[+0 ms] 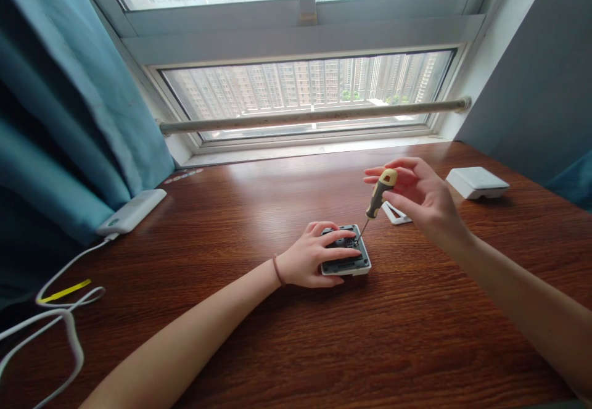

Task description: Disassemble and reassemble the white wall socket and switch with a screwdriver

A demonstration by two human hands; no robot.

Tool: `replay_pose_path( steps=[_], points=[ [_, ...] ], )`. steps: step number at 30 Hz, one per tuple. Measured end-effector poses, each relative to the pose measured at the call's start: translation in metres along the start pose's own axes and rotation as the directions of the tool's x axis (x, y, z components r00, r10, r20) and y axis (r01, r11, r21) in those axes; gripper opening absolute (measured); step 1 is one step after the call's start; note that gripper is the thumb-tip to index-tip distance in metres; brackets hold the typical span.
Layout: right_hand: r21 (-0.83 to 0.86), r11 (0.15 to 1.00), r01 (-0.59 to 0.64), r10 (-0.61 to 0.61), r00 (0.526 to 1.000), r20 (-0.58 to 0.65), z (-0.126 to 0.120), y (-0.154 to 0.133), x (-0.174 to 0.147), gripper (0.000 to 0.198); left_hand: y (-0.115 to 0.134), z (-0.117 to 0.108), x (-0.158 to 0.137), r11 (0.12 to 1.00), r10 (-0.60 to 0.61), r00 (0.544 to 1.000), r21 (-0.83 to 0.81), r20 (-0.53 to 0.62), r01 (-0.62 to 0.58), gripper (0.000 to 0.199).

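Observation:
A square white-and-dark-grey device (pixel 345 266) lies on the wooden table, its dark side facing up. My left hand (pixel 319 255) holds it from the left, with fingers spread over its top and the thumb along its near edge. My right hand (pixel 420 199) has a screwdriver (pixel 380 194) by its yellow-and-grey handle, between thumb and fingers. The thin shaft slants down to the left, and its tip meets the middle of the device, near my left fingertips. A small white frame-like piece (pixel 396 214) lies just beyond, partly hidden behind my right hand.
At the table's (pixel 416 335) right rear sits a white box-shaped piece (pixel 478 182). To the left, a white power bank-like block (pixel 132 213) has a white cable (pixel 69 329) with a yellow tie (pixel 67 290). A blue curtain (pixel 92 88) hangs there; a window with a rail (pixel 314 116) stands behind.

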State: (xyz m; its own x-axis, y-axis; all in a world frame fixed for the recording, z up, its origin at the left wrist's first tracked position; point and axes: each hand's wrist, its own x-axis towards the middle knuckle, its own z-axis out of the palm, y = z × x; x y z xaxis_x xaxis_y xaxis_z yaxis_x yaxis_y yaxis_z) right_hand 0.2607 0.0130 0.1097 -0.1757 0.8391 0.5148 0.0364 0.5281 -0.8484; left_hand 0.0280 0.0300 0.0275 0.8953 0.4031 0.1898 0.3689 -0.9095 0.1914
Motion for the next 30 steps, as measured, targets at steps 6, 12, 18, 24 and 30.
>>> replay_pose_path(
  steps=[6, 12, 18, 24, 30],
  points=[
    [-0.250, 0.968, 0.009, -0.062, 0.977, -0.202, -0.003, 0.008, 0.001, 0.043, 0.000, 0.001, 0.000, 1.000, 0.005, 1.000, -0.003, -0.008, -0.005, 0.058],
    [-0.047, 0.999, 0.014, -0.015, 1.000, -0.012, -0.001, -0.002, 0.000, 0.031, 0.000, 0.001, 0.000, 1.000, 0.007, 1.000, 0.001, -0.015, -0.007, 0.059],
    [-0.314, 0.949, 0.021, -0.079, 0.982, -0.171, -0.001, 0.009, 0.000, 0.044, -0.001, 0.000, -0.001, 1.000, 0.011, 1.000, -0.003, -0.021, -0.011, 0.059],
    [-0.008, 1.000, -0.016, 0.016, 1.000, 0.014, 0.001, -0.002, -0.002, 0.037, 0.000, 0.000, 0.000, 1.000, 0.007, 1.000, 0.000, -0.021, -0.007, 0.058],
    [-0.196, 0.981, -0.009, -0.016, 0.992, -0.125, 0.000, 0.009, 0.000, 0.040, 0.000, 0.001, -0.001, 1.000, 0.004, 1.000, 0.002, -0.014, -0.004, 0.059]
  ],
)
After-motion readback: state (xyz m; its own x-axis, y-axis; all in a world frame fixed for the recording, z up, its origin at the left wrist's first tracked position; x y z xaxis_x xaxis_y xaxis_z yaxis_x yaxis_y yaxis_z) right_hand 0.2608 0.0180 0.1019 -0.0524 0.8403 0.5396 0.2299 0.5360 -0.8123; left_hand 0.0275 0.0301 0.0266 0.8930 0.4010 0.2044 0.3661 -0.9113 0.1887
